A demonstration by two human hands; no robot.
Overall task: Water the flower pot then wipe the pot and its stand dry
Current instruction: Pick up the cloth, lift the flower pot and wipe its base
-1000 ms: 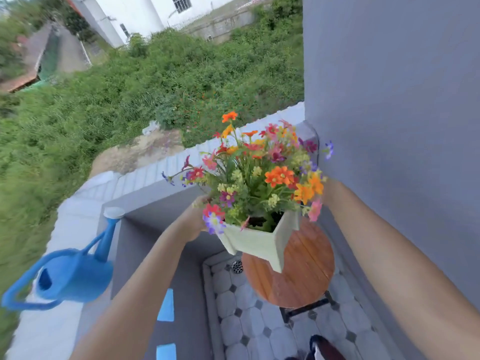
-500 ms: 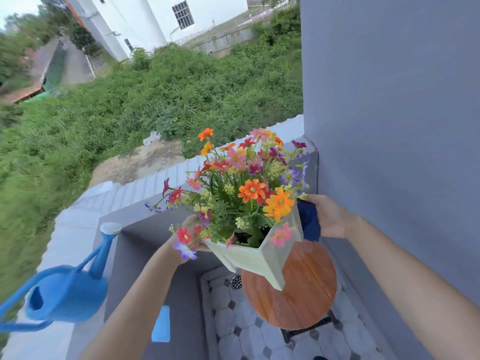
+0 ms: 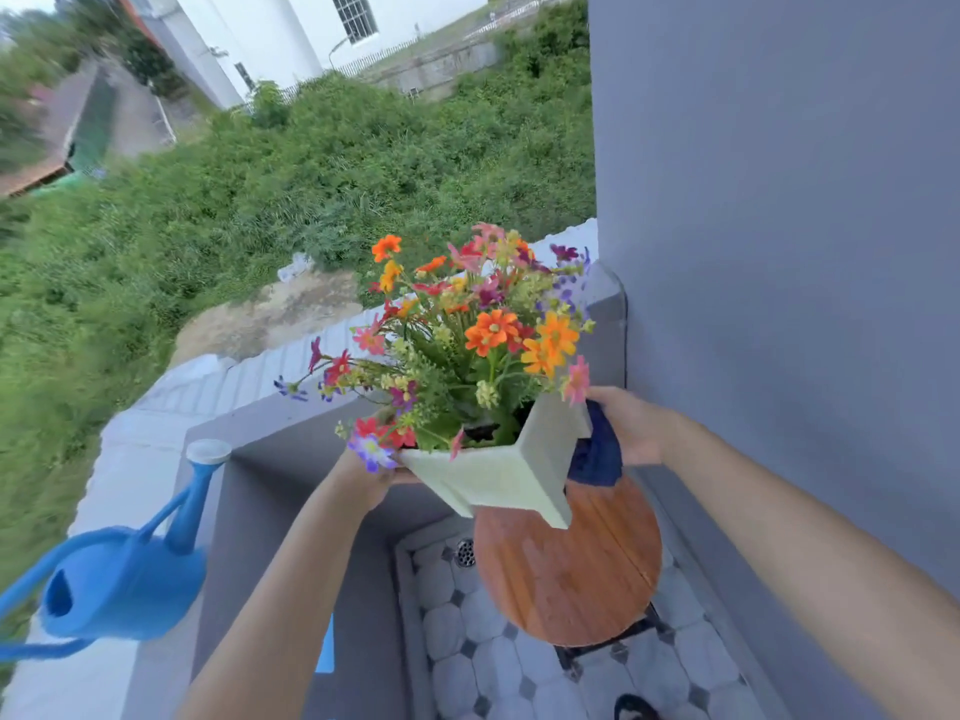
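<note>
Holding the flower pot point(image 3: 498, 472) tilted above the stand point(image 3: 566, 579), your left hand point(image 3: 371, 478) grips its 9 o'clock side, right hand point(image 3: 631, 426) pressing a blue cloth point(image 3: 597, 452) at 3.

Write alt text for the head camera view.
Two bare hands hold a pale flower pot of colourful flowers above a round wooden stand; the right hand also presses a dark blue cloth against it. A blue watering can sits on the ledge at left.

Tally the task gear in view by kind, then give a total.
Pots: 1, pot
Stands: 1, stand
Cloths: 1, cloth
Watering cans: 1, can
Total: 4
</note>
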